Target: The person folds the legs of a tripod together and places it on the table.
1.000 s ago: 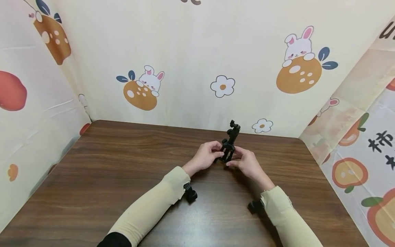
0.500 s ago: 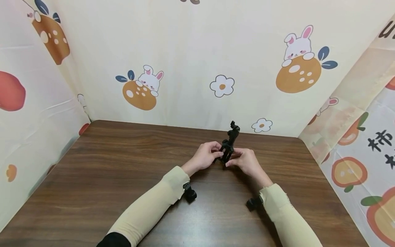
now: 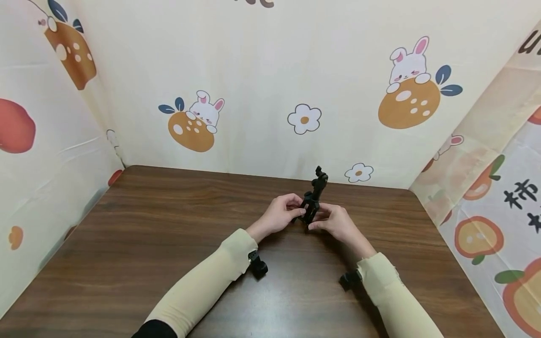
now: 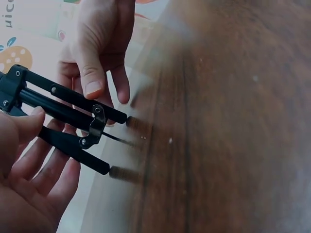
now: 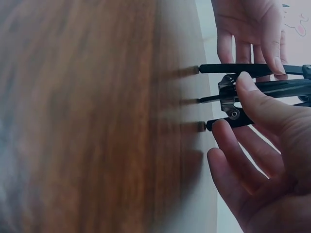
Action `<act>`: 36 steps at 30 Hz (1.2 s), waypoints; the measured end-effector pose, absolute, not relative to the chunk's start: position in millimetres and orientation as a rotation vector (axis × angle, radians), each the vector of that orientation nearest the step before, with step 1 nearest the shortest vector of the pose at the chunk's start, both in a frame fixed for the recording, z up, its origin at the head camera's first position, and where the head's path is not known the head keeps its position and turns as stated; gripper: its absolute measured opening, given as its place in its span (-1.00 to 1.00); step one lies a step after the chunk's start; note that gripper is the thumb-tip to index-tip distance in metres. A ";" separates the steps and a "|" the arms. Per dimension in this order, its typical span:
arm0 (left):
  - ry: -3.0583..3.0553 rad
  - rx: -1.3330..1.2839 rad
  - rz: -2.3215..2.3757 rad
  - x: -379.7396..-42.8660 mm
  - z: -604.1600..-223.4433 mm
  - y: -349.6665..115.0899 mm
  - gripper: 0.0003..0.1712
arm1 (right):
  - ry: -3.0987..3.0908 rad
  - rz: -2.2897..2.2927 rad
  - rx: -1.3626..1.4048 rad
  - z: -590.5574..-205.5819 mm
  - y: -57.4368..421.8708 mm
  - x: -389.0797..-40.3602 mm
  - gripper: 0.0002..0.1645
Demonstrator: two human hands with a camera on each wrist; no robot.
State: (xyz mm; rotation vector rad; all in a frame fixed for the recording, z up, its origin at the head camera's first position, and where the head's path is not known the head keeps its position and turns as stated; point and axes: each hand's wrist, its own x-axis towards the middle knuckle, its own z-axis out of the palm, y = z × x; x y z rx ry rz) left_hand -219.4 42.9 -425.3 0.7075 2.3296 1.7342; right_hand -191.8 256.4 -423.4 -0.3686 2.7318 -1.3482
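Observation:
A black mini tripod (image 3: pixel 312 202) stands on the wooden table near its back edge, its column leaning a little to the right. My left hand (image 3: pixel 280 213) holds it from the left, the thumb on one leg. From the other side my right hand (image 3: pixel 335 222) pinches it low down between thumb and fingers. In the left wrist view the spread tripod legs (image 4: pixel 99 162) are joined by a metal brace (image 4: pixel 96 125). Seen in the right wrist view, the right thumb (image 5: pixel 248 83) lies over that brace and the leg ends are right at the tabletop. Some of the fingers are hidden behind the legs.
The brown wooden table (image 3: pixel 169 216) spreads around both arms. Close behind the tripod rises a cream cloth backdrop (image 3: pixel 253 136) printed with rabbits and flowers, with more printed cloth at both sides. A small black camera (image 3: pixel 258 265) is strapped on the left wrist, another camera (image 3: pixel 350 280) on the right.
The tripod has turned slightly between the hands, so the gaps between its legs look narrower. Both hands have kept their hold and barely moved.

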 end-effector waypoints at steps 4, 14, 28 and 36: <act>2.362 0.685 1.760 -219.2 -426.2 40.7 -0.89 | 2.719 -1.351 -0.363 -423.0 256.5 -190.1 -0.39; 2.375 0.738 1.690 -220.3 -422.7 24.5 -0.92 | 2.801 -1.277 -0.320 -422.6 255.1 -183.8 -0.80; 2.140 0.865 1.679 -217.6 -421.4 23.8 -0.64 | 2.863 -1.199 -0.289 -420.8 255.6 -175.6 -0.88; 2.199 0.840 1.640 -216.7 -421.9 27.3 -0.66 | 2.819 -1.176 -0.468 -418.7 249.9 -169.0 -0.86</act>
